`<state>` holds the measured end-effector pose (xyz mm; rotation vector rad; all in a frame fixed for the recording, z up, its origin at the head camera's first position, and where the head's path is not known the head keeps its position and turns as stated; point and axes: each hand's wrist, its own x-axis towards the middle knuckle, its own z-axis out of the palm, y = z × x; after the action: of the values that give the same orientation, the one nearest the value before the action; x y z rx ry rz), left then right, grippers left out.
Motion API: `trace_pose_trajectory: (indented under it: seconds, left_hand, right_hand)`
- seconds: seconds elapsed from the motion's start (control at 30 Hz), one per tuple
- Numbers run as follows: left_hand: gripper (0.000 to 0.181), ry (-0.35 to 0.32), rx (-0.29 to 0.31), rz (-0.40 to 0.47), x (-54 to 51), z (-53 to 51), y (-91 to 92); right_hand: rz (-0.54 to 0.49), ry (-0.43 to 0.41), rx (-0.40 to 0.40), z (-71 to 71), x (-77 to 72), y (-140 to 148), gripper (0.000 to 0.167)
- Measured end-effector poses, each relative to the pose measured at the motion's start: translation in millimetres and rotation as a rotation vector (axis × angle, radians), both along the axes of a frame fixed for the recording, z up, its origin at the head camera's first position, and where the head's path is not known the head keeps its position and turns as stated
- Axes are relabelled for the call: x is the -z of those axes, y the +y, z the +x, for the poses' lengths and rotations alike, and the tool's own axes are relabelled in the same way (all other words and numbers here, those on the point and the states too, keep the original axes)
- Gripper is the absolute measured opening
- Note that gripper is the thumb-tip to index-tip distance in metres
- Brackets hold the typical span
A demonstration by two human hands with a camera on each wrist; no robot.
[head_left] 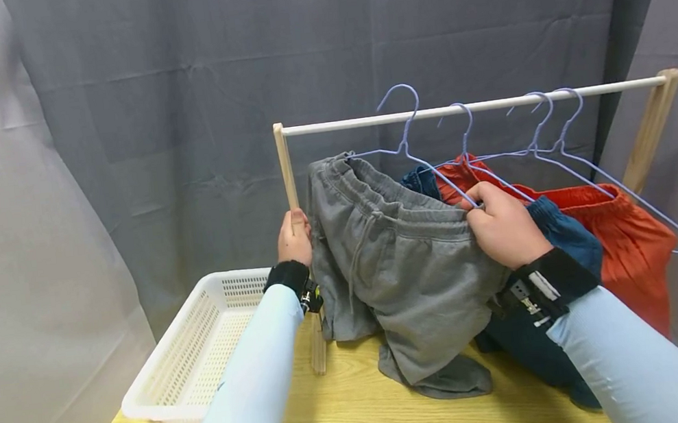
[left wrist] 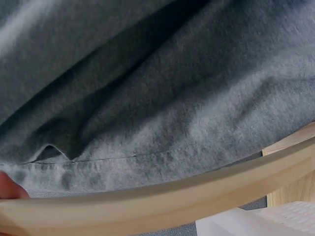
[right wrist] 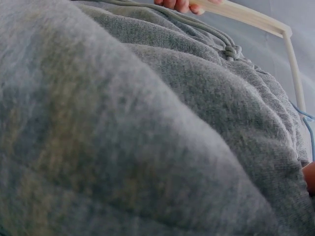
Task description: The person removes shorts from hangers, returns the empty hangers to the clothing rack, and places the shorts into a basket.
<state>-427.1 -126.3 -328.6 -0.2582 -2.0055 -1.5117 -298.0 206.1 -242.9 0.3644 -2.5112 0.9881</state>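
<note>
Grey drawstring shorts [head_left: 407, 273] hang by the waistband from a lavender wire hanger [head_left: 416, 155]. My right hand [head_left: 504, 225] pinches the waistband together with the hanger's right end. That hanger's hook rises above the white rail [head_left: 342, 125], its tip higher than the bar. Around the left wooden post [head_left: 287, 169] of the rack, my left hand [head_left: 295, 238] keeps a grip. In the left wrist view, grey cloth lies close beside the post [left wrist: 162, 204], with a fingertip at the edge. The right wrist view is mostly filled by the shorts [right wrist: 147, 132], their drawstring knot visible.
Behind my right hand, blue bottoms [head_left: 567, 232] and orange bottoms [head_left: 634, 242] hang on lavender hangers [head_left: 567, 136]. A white perforated basket [head_left: 171, 357] stands left of the rack on the wooden table [head_left: 342, 418]. Grey curtains [head_left: 197, 102] enclose the back and sides.
</note>
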Motion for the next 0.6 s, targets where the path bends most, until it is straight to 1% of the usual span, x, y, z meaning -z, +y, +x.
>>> trace_pose_trajectory:
  seconds: [0.1, 0.27, 0.37, 0.5, 0.6]
  left_hand:
    - [0.040, -0.006, 0.030, 0.020, 3.8, -8.0, -4.3]
    - [0.040, -0.023, 0.060, 0.011, 2.1, -20.8, -10.1]
    - [0.042, -0.054, 0.097, 0.023, 0.7, -25.6, -13.9]
    - [0.046, -0.099, 0.151, 0.021, -1.1, -31.8, -19.8]
    - [0.047, -0.118, 0.163, -0.001, -1.6, -37.8, -25.8]
  right_hand:
    - [0.011, 0.004, 0.024, 5.2, -3.1, -4, 0.021]
    - [-0.004, -0.005, 0.051, 5.4, -3.4, -4, 0.021]
    - [0.003, -0.017, 0.068, 6.1, -3.3, -6, 0.022]
    - [0.007, -0.011, 0.085, 7.7, -2.6, -8, 0.022]
    - [0.006, -0.004, 0.088, 7.5, -1.1, -10, 0.020]
